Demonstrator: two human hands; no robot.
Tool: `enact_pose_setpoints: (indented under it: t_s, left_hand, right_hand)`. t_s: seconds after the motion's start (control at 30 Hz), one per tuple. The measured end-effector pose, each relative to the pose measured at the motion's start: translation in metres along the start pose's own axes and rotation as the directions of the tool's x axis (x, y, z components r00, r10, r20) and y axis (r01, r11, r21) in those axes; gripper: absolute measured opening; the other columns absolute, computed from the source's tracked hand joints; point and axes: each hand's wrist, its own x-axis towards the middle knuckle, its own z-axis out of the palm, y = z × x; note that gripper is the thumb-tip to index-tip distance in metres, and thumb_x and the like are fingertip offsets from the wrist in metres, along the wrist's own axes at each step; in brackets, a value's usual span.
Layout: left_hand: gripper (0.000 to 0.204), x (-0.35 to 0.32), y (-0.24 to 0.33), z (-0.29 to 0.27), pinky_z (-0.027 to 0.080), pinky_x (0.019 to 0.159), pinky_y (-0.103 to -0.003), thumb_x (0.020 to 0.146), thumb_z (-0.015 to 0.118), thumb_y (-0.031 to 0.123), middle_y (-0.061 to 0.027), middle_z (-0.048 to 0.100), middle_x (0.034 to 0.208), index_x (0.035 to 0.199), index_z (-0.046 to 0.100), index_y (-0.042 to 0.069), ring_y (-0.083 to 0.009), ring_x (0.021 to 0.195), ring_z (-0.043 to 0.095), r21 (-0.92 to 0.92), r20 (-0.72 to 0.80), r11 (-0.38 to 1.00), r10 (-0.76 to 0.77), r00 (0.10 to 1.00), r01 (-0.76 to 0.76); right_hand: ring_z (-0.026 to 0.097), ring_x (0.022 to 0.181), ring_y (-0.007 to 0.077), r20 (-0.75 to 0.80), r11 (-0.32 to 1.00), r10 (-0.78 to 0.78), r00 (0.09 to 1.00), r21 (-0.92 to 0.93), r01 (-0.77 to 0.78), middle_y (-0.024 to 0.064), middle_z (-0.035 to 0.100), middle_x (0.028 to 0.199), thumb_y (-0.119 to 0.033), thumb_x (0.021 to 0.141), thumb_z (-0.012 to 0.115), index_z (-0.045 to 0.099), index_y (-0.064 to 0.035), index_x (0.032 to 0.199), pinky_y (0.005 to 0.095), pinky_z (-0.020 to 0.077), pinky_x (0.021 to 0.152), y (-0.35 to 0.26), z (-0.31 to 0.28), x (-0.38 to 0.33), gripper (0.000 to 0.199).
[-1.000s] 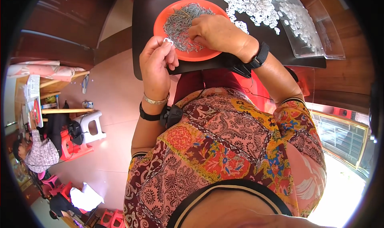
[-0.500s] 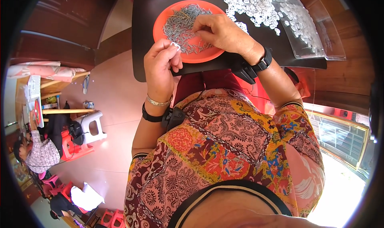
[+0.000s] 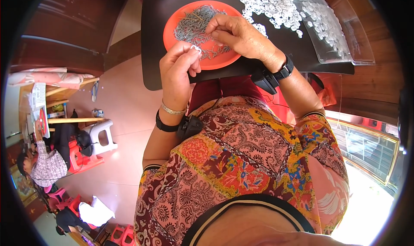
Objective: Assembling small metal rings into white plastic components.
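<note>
My left hand (image 3: 177, 69) is raised over the near rim of an orange plate (image 3: 172, 27), its fingertips pinched on a small white plastic piece (image 3: 196, 49). My right hand (image 3: 235, 34) rests over the plate's right half, its fingers closed on a thin grey metal pin drawn from the heap of grey metal pins (image 3: 192, 24) lying in the plate. The two hands are close together, fingertips a short way apart. The plate stands on a dark table (image 3: 151, 43).
A heap of small white plastic pieces (image 3: 267, 2) spreads over the table's far right, partly on a clear plastic tray (image 3: 340, 34). At the lower left a person sits among red stools (image 3: 84, 159) and a white stool (image 3: 101, 136) on the tiled floor.
My left hand rose from the plate's left rim toward the middle with the white piece. My right hand shifted up over the pins and pinched its fingers together.
</note>
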Motion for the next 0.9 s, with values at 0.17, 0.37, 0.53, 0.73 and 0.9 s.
enact_pose_setpoints:
  t_s: [0.17, 0.37, 0.53, 0.73, 0.9]
  left_hand:
    - [0.007, 0.007, -0.009, 0.002, 0.042, 0.062, -0.026, 0.082, 0.059, 0.005, -0.0064, 0.054, 0.079, 0.08, 0.057, -0.002, -0.0132, 0.067, 0.051, 0.445, 0.224, 0.787, 0.365, 0.904, -0.428]
    - [0.006, 0.012, -0.011, 0.007, 0.044, 0.064, -0.027, 0.082, 0.059, 0.004, -0.0081, 0.055, 0.082, 0.081, 0.058, -0.002, -0.0156, 0.068, 0.054, 0.466, 0.236, 0.755, 0.395, 0.888, -0.461]
    - [0.006, 0.013, -0.01, 0.004, 0.044, 0.063, -0.027, 0.082, 0.059, 0.004, -0.008, 0.055, 0.08, 0.08, 0.059, -0.002, -0.0153, 0.067, 0.054, 0.445, 0.243, 0.766, 0.395, 0.886, -0.463]
    - [0.007, 0.011, -0.008, 0.002, 0.043, 0.062, -0.025, 0.082, 0.058, 0.003, -0.0079, 0.054, 0.075, 0.079, 0.057, -0.003, -0.0138, 0.066, 0.053, 0.466, 0.274, 0.767, 0.348, 0.897, -0.44]
    - [0.013, 0.01, -0.01, 0.003, 0.038, 0.062, -0.022, 0.085, 0.055, 0.008, -0.0036, 0.055, 0.075, 0.078, 0.057, -0.004, -0.0089, 0.066, 0.049, 0.29, 0.186, 0.91, 0.252, 0.95, -0.298]
  right_hand:
    - [0.053, 0.072, 0.0057, 0.037, 0.983, 0.085, 0.996, 0.157, -0.09, -0.0004, 0.057, 0.081, -0.005, 0.092, 0.049, 0.054, -0.0022, 0.102, 0.0219, 0.0449, 0.067, -0.012, 0.002, -0.002, 0.012]
    - [0.053, 0.074, 0.0048, 0.064, 0.984, 0.005, 0.998, 0.176, -0.016, -0.0005, 0.058, 0.082, -0.003, 0.093, 0.049, 0.054, -0.0016, 0.101, 0.0201, 0.044, 0.066, -0.03, 0.007, -0.004, 0.009]
    - [0.052, 0.075, 0.0044, 0.097, 0.991, -0.001, 0.995, 0.133, -0.012, -0.0003, 0.058, 0.082, -0.003, 0.093, 0.05, 0.053, -0.0013, 0.099, 0.0197, 0.0431, 0.066, -0.035, 0.008, -0.006, 0.008]
    - [0.054, 0.076, 0.0054, 0.107, 0.992, -0.011, 0.994, 0.127, -0.003, 0.0006, 0.059, 0.083, -0.002, 0.092, 0.05, 0.052, -0.002, 0.101, 0.0211, 0.0442, 0.068, -0.036, 0.011, -0.007, 0.008]
    - [0.056, 0.078, 0.0073, 0.051, 0.995, -0.029, 0.998, 0.095, 0.024, 0.0019, 0.059, 0.083, -0.001, 0.091, 0.051, 0.052, -0.0019, 0.101, 0.0232, 0.0463, 0.071, -0.04, 0.013, -0.01, 0.01]
